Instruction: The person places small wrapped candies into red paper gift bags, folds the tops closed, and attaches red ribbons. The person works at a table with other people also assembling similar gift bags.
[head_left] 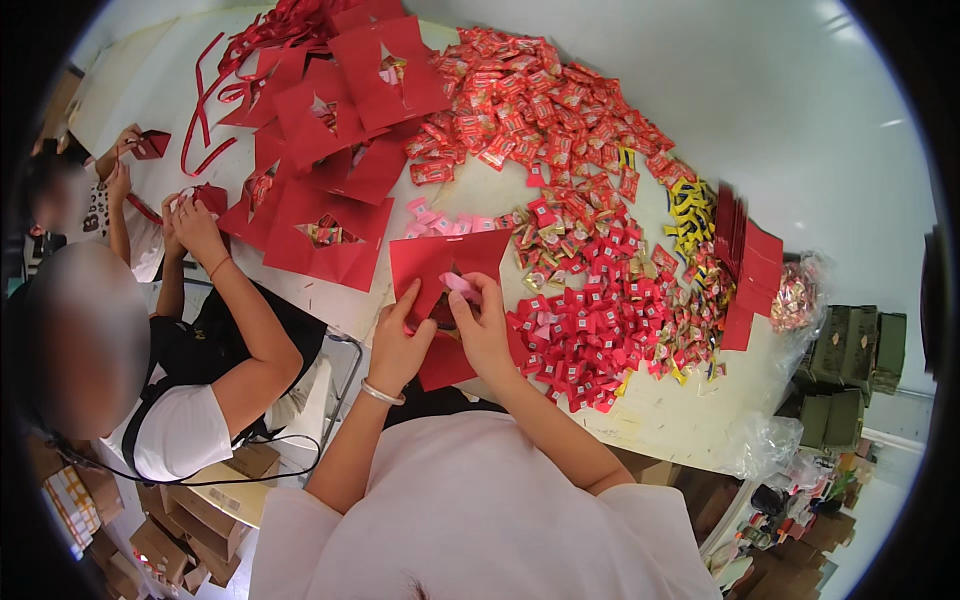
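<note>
"Pale wall (740,90) at the back — what's in front of it?"

"Big cream table (660,425), with heaps of little red packets (595,320) on it. Someone in a white shirt (180,435) sits at the left."

"What's by the hands?"

"Red folded card (415,258), at the table's near edge. It has a gap in its middle."

"And the hands?"

"Left hand (399,345) is half curled, holding the card's left side. Right hand (484,328) pinches a pink packet (459,286) between thumb and fingers."

"Which way does that lie?"

"Slanting, top left to low right, at the right hand's fingertips, the nearer hand. It's at the card's gap — I can't tell if it's inside."
</note>
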